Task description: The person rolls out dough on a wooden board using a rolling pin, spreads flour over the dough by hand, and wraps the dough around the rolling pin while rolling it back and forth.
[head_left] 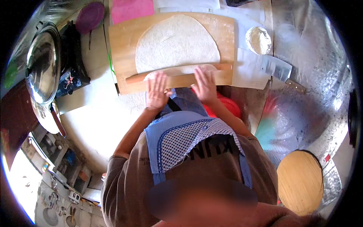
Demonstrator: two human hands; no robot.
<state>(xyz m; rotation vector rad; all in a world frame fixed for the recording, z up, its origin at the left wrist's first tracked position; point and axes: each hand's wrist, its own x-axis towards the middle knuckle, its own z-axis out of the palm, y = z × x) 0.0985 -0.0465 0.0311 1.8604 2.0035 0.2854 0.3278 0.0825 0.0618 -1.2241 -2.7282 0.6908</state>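
Observation:
A large, thin, round sheet of dough (177,43) lies on a wooden board (123,45). Its near edge is wrapped around a slim rolling pin (225,66), whose bare ends stick out at both sides. My left hand (157,90) rests flat over the left part of the wrapped pin, fingers stretched out. On the right part lies my right hand (205,85), also with straight fingers pointing away from me. Both palms sit near the board's front edge. Neither hand grips anything; the dough on the pin is partly hidden beneath the fingers.
Right of the board stand a bowl of flour (259,40) and a cleaver (279,69). A lidded metal pot (43,64) sits on a stove (77,73) at left, near a purple round item (90,17). A round wooden board (300,181) is at lower right.

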